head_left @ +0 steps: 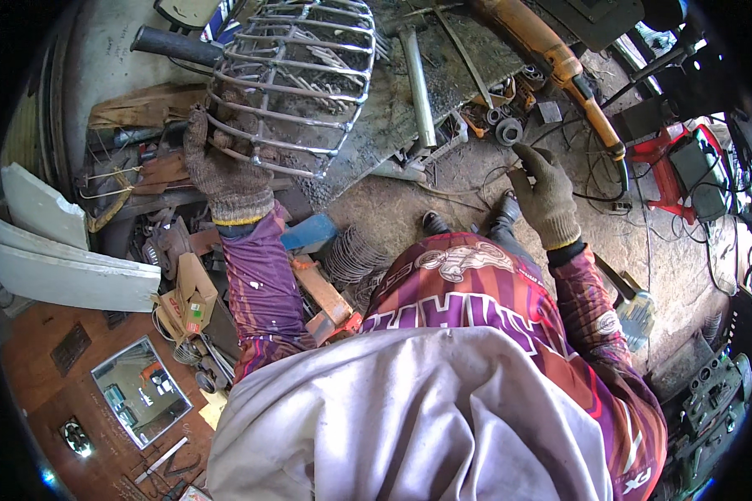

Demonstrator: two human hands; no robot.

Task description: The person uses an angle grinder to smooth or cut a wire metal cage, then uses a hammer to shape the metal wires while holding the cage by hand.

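My left hand [227,179], in a brown knit glove, is closed on the lower left end of a cage of welded metal bars [309,89]. Its fingertips are partly hidden behind the bars. The cage is tilted up over a dirty metal work table [443,63], and short metal rods lie behind it. My right hand [546,194], gloved too, hangs over the floor to the right with thumb and fingers apart and nothing between them. Nearest to it are a ring-shaped metal part [508,131] and a long orange power tool [551,54] with a cable.
A hammer [416,83] lies on the table. At right stands a red and dark machine [685,167] among cables on the floor. White curved panels [71,263], a cardboard box [194,296] and a coil of wire [355,255] crowd the left side.
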